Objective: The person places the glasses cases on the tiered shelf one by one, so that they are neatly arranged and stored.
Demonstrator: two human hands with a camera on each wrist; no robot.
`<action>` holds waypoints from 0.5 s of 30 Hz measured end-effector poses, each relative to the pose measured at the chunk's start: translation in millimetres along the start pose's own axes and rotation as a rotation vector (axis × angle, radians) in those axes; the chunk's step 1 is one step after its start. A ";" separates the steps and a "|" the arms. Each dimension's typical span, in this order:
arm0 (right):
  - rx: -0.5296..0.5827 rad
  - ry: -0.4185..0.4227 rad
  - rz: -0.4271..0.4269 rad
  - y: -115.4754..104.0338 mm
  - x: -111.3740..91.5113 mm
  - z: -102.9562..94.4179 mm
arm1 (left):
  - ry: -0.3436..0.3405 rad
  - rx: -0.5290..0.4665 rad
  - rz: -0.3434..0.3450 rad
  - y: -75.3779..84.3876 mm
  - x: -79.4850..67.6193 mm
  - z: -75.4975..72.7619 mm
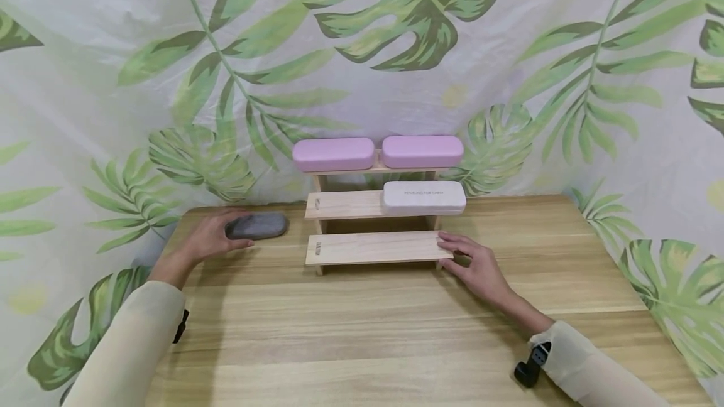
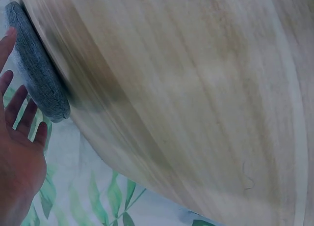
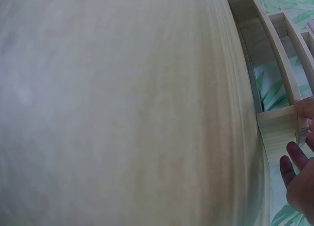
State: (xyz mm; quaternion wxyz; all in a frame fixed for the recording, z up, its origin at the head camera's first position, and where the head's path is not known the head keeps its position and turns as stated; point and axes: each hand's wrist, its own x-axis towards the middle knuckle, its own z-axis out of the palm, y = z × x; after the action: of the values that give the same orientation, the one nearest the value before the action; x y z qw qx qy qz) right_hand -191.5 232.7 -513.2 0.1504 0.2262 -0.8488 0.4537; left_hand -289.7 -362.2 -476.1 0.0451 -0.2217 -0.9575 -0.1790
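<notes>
A grey fabric-like glasses case (image 1: 257,226) lies on the table at the left. My left hand (image 1: 217,237) is at its left end with thumb and fingers spread around that end. In the left wrist view, the thumb tip overlaps the case (image 2: 39,64) and the other fingers are extended. A three-tier wooden display stand (image 1: 373,249) is in the middle. My right hand (image 1: 477,269) holds the right end of its lowest board, fingers on the top and thumb at the front edge. In the right wrist view, this hand (image 3: 301,172) shows only partly beside the stand's end.
Two pink cases, one left (image 1: 334,154) and one right (image 1: 423,152), sit on the top tier. A white case (image 1: 424,197) rests at the right of the middle tier. Behind the wooden table (image 1: 362,344) hangs a leaf-print cloth (image 1: 396,93).
</notes>
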 end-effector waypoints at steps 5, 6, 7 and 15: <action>-0.004 0.002 0.004 0.0 -0.8 -0.7 | -0.015 0.008 -0.025 -3.4 1.2 3.4; -0.005 0.001 0.007 0.0 -0.9 -0.7 | -0.018 0.009 -0.029 -4.1 1.4 4.0; -0.005 0.001 0.008 0.0 -0.9 -0.7 | -0.021 0.009 -0.031 -4.3 1.7 4.5; -0.013 -0.005 0.011 -0.6 0.0 -0.6 | 0.013 0.002 -0.004 -5.6 4.2 6.7</action>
State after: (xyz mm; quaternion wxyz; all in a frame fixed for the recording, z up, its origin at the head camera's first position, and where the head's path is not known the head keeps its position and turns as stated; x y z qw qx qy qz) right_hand -191.2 232.9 -512.5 0.1472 0.2216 -0.8533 0.4485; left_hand -295.9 -362.8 -483.4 0.0514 -0.2187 -0.9578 -0.1795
